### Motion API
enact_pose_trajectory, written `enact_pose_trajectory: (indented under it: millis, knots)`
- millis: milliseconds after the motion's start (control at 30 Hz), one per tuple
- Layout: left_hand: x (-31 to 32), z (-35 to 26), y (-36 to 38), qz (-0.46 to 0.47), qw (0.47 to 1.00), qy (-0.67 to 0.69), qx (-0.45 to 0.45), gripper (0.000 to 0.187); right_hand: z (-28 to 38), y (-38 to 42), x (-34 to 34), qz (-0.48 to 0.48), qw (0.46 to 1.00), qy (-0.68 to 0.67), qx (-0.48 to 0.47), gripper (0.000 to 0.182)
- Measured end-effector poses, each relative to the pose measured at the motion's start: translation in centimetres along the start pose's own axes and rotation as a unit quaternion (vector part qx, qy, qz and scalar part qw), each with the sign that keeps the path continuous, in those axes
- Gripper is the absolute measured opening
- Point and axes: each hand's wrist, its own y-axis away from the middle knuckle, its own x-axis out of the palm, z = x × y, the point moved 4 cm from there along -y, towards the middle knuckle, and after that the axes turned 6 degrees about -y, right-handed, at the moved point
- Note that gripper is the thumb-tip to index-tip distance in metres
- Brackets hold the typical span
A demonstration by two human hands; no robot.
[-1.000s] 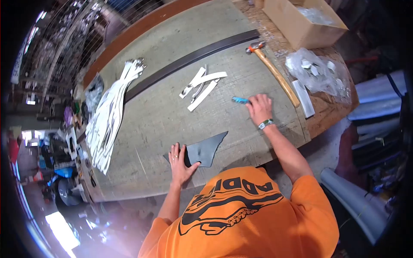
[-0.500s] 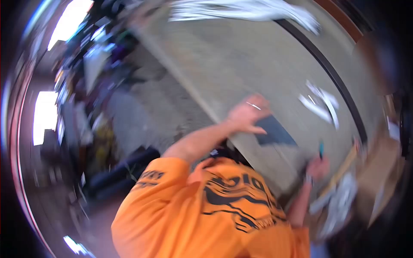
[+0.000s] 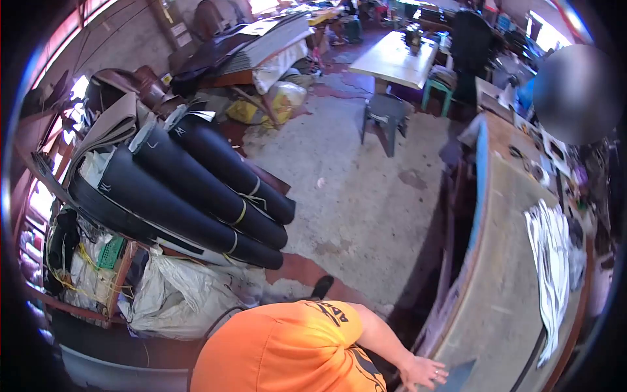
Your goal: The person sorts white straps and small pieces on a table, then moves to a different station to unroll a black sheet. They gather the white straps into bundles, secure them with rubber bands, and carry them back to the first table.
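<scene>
My left hand (image 3: 423,374) rests at the near edge of the long workbench (image 3: 496,287), low in the view. Its fingers are spread and hold nothing, with a ring on one of them. Right beside the fingertips lies a flat blue-grey piece (image 3: 461,375), cut off by the bottom of the frame. My right hand is outside the picture. Farther along the bench lies a bundle of long white strips (image 3: 550,268), and a dark strip (image 3: 529,362) runs near it.
Large black rolls (image 3: 176,202), tied with cord, lean at the left above white plastic sacking (image 3: 179,294). Across the concrete floor (image 3: 333,196) stand a grey stool (image 3: 385,111) and a white-topped table (image 3: 396,59). Scissors (image 3: 516,152) lie at the bench's far end.
My view has swung left and up from the bench to the room. My right hand, earlier holding a thin teal item, has left the picture. My left hand now appears lower.
</scene>
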Motion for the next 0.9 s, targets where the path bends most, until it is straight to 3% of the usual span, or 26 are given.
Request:
enact_pose_trajectory:
  millis: [33, 100, 133, 167, 233, 300, 433, 533, 667, 767, 800, 867, 900]
  knots:
    - [-2.4, 0.5, 3.3, 0.077, 0.997, -0.007, -0.014, 0.063, 2.9, -0.6, 3.6, 0.033, 0.999, -0.027, -0.001, 0.035]
    - [-3.8, 4.5, 12.6, 0.095, 0.976, 0.170, -0.097, 0.059, 8.5, -1.5, 10.8, 0.098, 0.992, -0.079, -0.006, 0.035]
    - [-6.9, 6.3, 17.6, 0.020, 0.988, 0.120, -0.094, 0.046, 10.9, -1.7, 13.9, 0.141, 0.985, -0.099, -0.005, 0.034]
    - [-13.5, 6.7, 20.8, 0.090, 0.972, 0.132, -0.172, 0.042, 13.4, -1.9, 16.6, 0.193, 0.974, -0.116, -0.003, 0.034]
    - [-19.9, 10.0, 29.1, 0.229, 0.913, 0.104, -0.320, 0.039, 17.9, -2.2, 22.8, 0.286, 0.945, -0.155, 0.020, 0.033]
    - [-29.3, 11.7, 35.1, 0.220, 0.859, 0.097, -0.451, 0.045, 20.7, -2.4, 28.1, 0.384, 0.904, -0.171, 0.074, 0.033]
    - [-40.9, 17.2, 45.4, 0.044, 0.791, 0.118, -0.598, 0.040, 22.9, -2.5, 37.4, 0.515, 0.813, -0.149, 0.227, 0.031]
    - [-47.5, 22.3, 50.6, -0.122, 0.789, 0.079, -0.596, 0.038, 23.0, -3.3, 43.8, 0.546, 0.771, -0.115, 0.308, 0.030]
    - [-58.9, 29.8, 57.5, -0.233, 0.747, 0.081, -0.617, 0.039, 22.8, -6.4, 54.6, 0.555, 0.749, -0.102, 0.347, 0.029]
    - [-68.0, 34.8, 65.7, -0.290, 0.683, 0.067, -0.667, 0.044, 24.3, -12.1, 65.9, 0.553, 0.755, -0.138, 0.325, 0.028]
    - [-70.6, 35.8, 68.7, -0.316, 0.661, 0.055, -0.678, 0.044, 26.0, -14.1, 69.9, 0.555, 0.754, -0.158, 0.314, 0.028]
    - [-77.1, 36.2, 73.7, -0.402, 0.596, 0.029, -0.695, 0.042, 38.0, -17.3, 74.7, 0.554, 0.726, -0.212, 0.348, 0.020]
    - [-81.1, 35.4, 75.6, -0.433, 0.568, 0.029, -0.700, 0.041, 44.0, -18.8, 77.7, 0.597, 0.718, -0.216, 0.286, 0.023]
